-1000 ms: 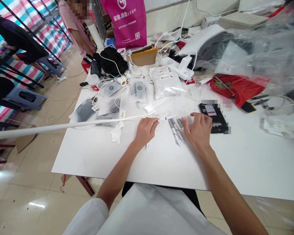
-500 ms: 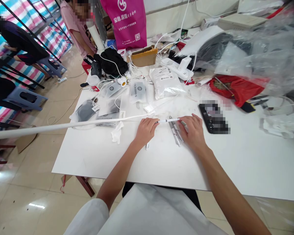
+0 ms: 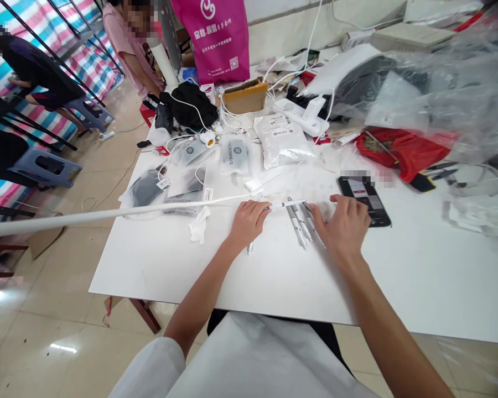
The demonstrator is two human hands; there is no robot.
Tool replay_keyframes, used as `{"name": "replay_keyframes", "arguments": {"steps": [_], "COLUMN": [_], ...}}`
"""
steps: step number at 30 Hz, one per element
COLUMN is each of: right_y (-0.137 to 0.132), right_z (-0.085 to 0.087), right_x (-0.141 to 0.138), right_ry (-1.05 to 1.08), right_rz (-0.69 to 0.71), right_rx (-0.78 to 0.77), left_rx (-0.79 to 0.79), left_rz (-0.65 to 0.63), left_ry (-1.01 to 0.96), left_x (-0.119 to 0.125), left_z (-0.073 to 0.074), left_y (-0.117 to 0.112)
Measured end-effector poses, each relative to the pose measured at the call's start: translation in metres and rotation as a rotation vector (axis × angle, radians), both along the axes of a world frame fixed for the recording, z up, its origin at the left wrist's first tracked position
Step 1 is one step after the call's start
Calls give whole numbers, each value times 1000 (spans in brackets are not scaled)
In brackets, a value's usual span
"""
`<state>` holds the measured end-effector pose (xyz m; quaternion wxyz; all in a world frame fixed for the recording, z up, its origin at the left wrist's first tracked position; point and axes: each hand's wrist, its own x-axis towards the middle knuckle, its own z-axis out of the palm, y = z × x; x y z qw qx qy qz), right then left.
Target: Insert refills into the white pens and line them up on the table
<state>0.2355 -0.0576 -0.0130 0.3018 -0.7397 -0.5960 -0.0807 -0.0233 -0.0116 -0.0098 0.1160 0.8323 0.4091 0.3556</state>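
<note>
While sorting at frame centre, keep the left hand (image 3: 249, 220) curled around the white pen (image 3: 288, 204), tip pointing right, a second pen end poking out below the fist. Lay the right hand (image 3: 345, 226) flat, fingers spread, beside the 3 grey pens (image 3: 302, 222) on the white tabletop (image 3: 240, 276); probably best to roll them together gently, keeping them parallel and clear of the black phone (image 3: 367, 200) just right. Legible above centre: "ROCKBROS" on a clear packet (image 3: 234, 156). Upper-centre magenta bag (image 3: 218, 36): white logo, Chinese print, QR code, too small to read.
</note>
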Motion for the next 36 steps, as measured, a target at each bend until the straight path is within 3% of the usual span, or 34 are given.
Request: {"name": "replay_keyframes", "arguments": {"steps": [15, 25, 36], "right_y": [-4, -6, -6], "right_z": [1, -1, -2], "right_x": [-17, -20, -19], "right_ry": [20, -73, -53], "right_rz": [94, 57, 61], "right_rx": [-13, -96, -70], "left_rx": [15, 16, 25], "left_rz": [7, 4, 7], "left_ry": [6, -10, -9], "left_x": [0, 0, -1], "left_z": [0, 1, 1], "left_y": [0, 0, 0]}}
